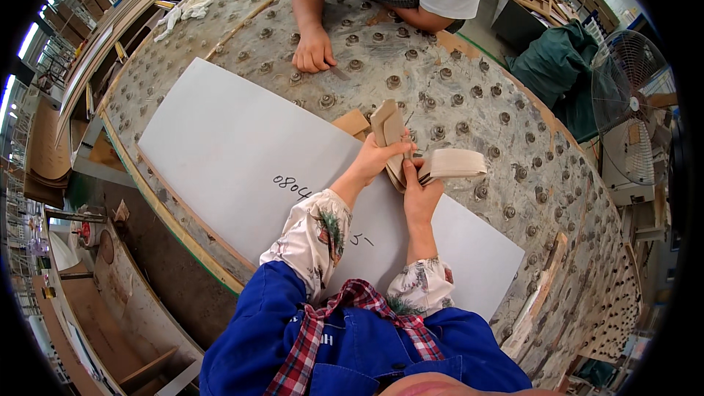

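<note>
**Both my hands on a folded strip of sandpaper over the white panel**

Head view: my left hand (375, 155) is closed around a tan folded strip of sandpaper (411, 152), thumb and fingers pinching the upright folded end that stands above my knuckles. My right hand (419, 192) grips the same strip from below, fingers curled over the part that bends away to the right and ends in a flat, layered flap. The two hands touch each other at the fold. The strip is held in the air just above the far edge of a large white panel (235, 154), which lies flat on a worn round worktable (513, 132) studded with rows of metal ball rollers. Dark handwriting shows on the panel near my left wrist. A small tan wooden block (352, 122) lies on the table just beyond the panel's edge, near the strip. Across the table another person's hand (314, 50) rests on the rollers, fingers curled; I cannot tell what it holds. A white rag (187, 9) lies at the far left rim, and a standing fan (629, 95) is off to the right.
</note>
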`<act>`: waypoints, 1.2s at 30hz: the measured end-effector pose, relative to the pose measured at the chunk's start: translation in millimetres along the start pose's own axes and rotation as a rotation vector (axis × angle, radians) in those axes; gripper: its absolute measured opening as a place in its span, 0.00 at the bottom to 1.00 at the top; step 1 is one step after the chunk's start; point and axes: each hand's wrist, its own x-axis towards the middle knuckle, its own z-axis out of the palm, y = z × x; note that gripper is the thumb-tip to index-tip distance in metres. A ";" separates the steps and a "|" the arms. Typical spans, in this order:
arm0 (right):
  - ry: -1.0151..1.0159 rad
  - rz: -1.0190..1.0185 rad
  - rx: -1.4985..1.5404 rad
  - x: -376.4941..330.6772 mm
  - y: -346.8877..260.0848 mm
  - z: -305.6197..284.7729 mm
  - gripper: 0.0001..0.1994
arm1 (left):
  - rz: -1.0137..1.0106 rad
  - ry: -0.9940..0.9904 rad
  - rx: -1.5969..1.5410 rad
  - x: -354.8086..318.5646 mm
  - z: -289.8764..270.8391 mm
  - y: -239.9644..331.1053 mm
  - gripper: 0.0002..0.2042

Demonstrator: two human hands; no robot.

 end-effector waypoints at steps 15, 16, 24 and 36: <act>-0.101 -0.032 0.103 3.5 7.4 0.0 0.13 | 0.059 0.016 0.018 3.9 1.2 -14.0 0.20; -0.130 -0.083 0.030 5.3 13.5 1.4 0.13 | 0.048 0.004 0.028 4.5 -2.5 -12.3 0.19; -0.162 -0.030 0.124 1.0 16.6 8.5 0.09 | 0.052 -0.015 0.019 -1.7 -6.2 -4.6 0.16; -0.108 -0.055 0.169 3.8 4.4 8.5 0.13 | 0.004 0.075 -0.110 3.4 1.0 0.9 0.19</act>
